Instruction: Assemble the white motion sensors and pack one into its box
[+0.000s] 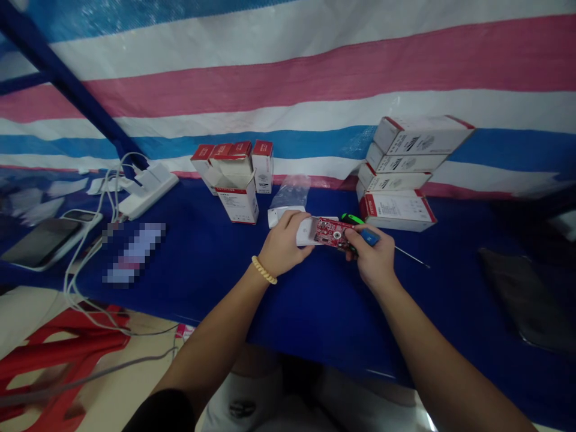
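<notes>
Two hands hold an opened device just above the blue worktop [216,264]

Left hand [285,243] fingers are closed round the white casing [306,231]; right hand [373,261] fingers pinch the right end of the red circuit board [330,231] lying in it; a screwdriver [351,218] sits just behind, touched or not I cannot tell; best, I judge, to grip by the edges and keep the board level, never forcing it

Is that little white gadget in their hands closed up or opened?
Opened: the gadget has its red circuit board bare, held between the left hand and right hand.
</notes>
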`<control>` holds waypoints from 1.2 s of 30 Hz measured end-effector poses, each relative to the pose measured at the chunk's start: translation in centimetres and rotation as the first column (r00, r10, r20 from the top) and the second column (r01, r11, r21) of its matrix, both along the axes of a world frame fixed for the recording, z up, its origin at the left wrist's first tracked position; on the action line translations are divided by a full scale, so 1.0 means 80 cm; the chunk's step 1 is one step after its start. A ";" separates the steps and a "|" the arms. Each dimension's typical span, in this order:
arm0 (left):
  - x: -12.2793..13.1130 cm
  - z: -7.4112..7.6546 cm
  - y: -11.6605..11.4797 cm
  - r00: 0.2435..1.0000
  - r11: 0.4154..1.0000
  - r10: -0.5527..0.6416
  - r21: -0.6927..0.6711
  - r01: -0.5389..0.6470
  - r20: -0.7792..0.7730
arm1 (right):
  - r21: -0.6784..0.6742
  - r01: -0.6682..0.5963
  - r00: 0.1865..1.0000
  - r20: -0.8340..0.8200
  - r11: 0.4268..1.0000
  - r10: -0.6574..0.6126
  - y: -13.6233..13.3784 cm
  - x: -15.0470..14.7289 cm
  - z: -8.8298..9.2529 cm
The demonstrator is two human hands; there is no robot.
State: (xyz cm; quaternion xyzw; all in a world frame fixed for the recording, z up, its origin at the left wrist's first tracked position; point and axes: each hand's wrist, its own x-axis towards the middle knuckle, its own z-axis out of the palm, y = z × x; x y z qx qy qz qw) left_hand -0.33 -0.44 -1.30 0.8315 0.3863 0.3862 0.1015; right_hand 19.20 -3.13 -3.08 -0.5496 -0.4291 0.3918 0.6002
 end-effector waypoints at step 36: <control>0.008 -0.009 0.000 0.928 0.958 -0.192 -0.144 0.248 0.320 | 0.036 -0.044 0.999 0.004 0.998 0.044 0.001 0.002 0.004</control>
